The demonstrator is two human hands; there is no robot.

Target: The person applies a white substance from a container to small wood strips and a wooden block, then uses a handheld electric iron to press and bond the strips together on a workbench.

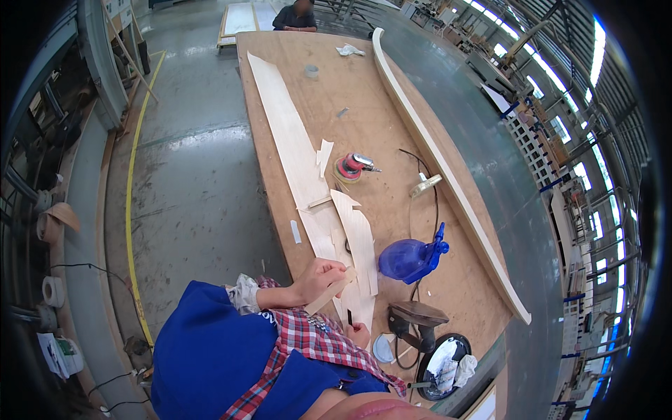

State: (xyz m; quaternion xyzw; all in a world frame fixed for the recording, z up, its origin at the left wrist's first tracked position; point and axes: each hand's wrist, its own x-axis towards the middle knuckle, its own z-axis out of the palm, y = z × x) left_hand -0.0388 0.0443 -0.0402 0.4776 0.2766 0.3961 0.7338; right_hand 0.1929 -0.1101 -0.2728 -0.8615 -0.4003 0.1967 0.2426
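Observation:
My left hand grips a short strip of pale wood veneer, its lower end pointing towards my chest. Just below and to the right, near the table's edge, my right hand is closed on a small dark tool, whose kind I cannot make out. Under and beyond both hands lie long sheets of pale veneer, with a jagged, cut piece on top. A small wooden stick rests across the long sheet.
Right of the veneer are a blue spray bottle, a clothes iron and a black dish of white paste. A red sander stands farther off. A curved pale strip runs along the table's right side. A person sits at the far end.

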